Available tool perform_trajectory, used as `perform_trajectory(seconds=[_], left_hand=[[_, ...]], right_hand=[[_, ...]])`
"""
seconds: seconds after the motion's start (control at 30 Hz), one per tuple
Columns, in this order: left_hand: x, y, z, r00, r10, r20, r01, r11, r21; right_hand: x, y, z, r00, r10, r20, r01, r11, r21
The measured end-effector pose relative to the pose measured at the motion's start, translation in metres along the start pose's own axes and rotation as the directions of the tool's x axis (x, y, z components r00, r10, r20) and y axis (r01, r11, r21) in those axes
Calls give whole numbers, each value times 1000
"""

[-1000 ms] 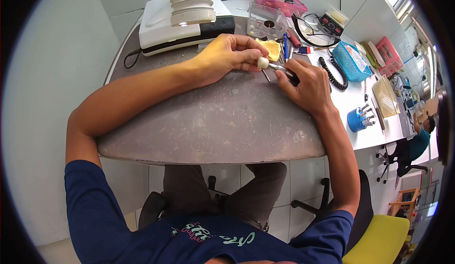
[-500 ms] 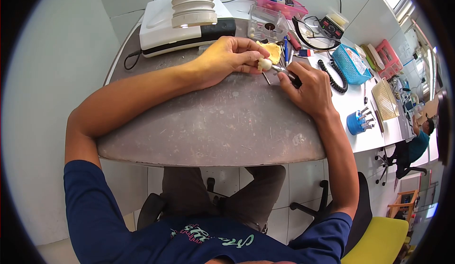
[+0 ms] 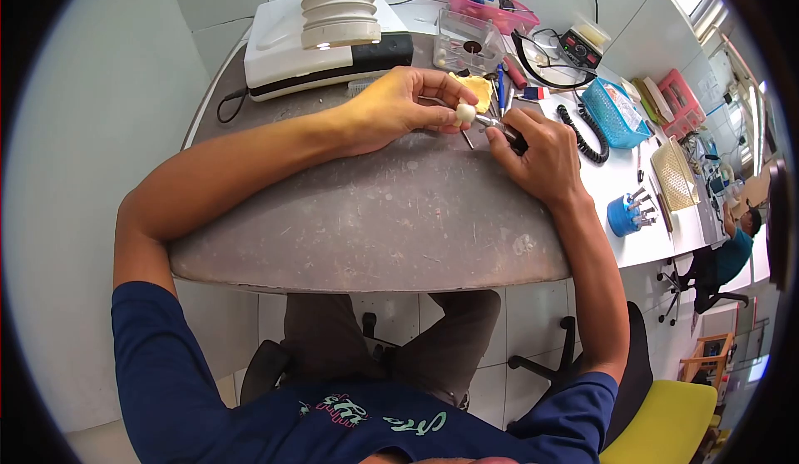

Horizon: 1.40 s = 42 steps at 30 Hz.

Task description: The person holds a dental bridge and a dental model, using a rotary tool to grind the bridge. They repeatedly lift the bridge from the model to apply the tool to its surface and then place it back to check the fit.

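Note:
My left hand (image 3: 408, 110) pinches a small cream, tooth-like dental piece (image 3: 459, 120) between thumb and fingertips, above the grey bench mat. In my right hand (image 3: 541, 152) is a rotary handpiece (image 3: 509, 134), gripped like a pen, its slim metal nose pointing left. A rounded white knob (image 3: 466, 112) sits where the nose meets the dental piece; I cannot tell which of the two it belongs to. Just behind the fingers lies a pale yellow dental cast (image 3: 476, 91). A thin metal tool (image 3: 468, 139) rests on the mat below the held piece.
A white box-shaped machine (image 3: 325, 52) stands at the back left under a ribbed hose (image 3: 339, 6). Behind the hands are a clear plastic box (image 3: 466, 39) and a pink basket (image 3: 516, 19). To the right are a blue basket (image 3: 614, 114), a coiled cord (image 3: 587, 135) and a blue bur holder (image 3: 624, 216).
The left fingers have shifted slightly and turned the dental piece, so the white knob shows more fully. The right hand and handpiece stay almost in place.

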State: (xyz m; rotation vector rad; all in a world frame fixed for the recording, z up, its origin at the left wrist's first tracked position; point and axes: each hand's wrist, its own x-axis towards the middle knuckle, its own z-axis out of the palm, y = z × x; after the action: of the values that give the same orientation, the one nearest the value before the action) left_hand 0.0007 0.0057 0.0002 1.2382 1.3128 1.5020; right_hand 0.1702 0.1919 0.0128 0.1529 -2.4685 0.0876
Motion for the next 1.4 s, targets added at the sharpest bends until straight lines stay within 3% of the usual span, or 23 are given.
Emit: perform_trajectory(seconds=[0.23,0.3,0.47,0.7,0.9,0.97,1.4], left_hand=[[-1,1,1,1000,1,-9,-1,1000,18],[0,-1,1,1000,5,-16,-5,1000,-2],[1,-1,3,1000,-10,-16,10,1000,-21],[0,0,2,999,5,-38,-5,1000,-3],[-1,0,2,999,3,-34,-3,1000,13],[-1,1,1,999,10,-39,-9,999,31],[1,0,5,999,5,-47,-6,1000,-4]], right_hand=[[2,-3,0,999,-48,-23,48,999,2],[0,-1,-2,999,33,23,-34,999,2],[5,-6,0,1000,-28,-9,27,1000,-3],[2,-3,-1,999,35,18,-35,999,0],[2,-4,0,999,-20,-38,20,1000,7],[1,-3,-3,999,35,27,-35,999,5],[5,-5,0,1000,25,-3,-25,1000,-12]])
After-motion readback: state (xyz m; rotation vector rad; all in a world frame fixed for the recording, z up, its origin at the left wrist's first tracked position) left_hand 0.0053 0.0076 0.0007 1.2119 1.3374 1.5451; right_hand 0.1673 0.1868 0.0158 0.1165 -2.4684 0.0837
